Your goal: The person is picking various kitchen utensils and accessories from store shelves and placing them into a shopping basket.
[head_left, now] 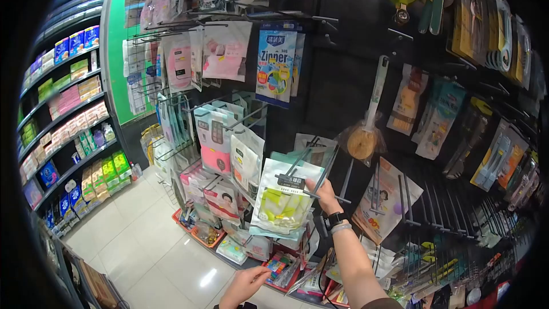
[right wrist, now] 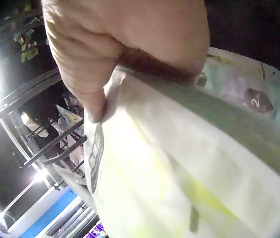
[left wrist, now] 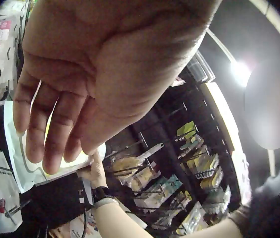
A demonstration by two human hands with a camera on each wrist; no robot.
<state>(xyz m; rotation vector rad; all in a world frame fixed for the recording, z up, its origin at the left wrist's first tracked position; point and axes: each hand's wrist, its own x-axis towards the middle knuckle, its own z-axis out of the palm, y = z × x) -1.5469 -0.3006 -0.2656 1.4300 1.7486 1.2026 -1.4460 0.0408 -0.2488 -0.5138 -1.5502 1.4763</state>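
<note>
In the head view, a white and green packet with a clear window hangs at the hooks, low in the middle of the rack. My right hand pinches its upper right edge. Seen from the right wrist, the thumb of the right hand lies on the face of the packet, and the other fingers are hidden behind it. My left hand hangs lower down, apart from the packet, holding nothing. From the left wrist, the left hand shows its palm with relaxed, extended fingers.
Metal hooks stick out from the black rack around the right hand. A wooden-headed brush-like tool, a blue zipper bag pack and a pink packet hang nearby. Red trays stand below. Stocked shelves line the left.
</note>
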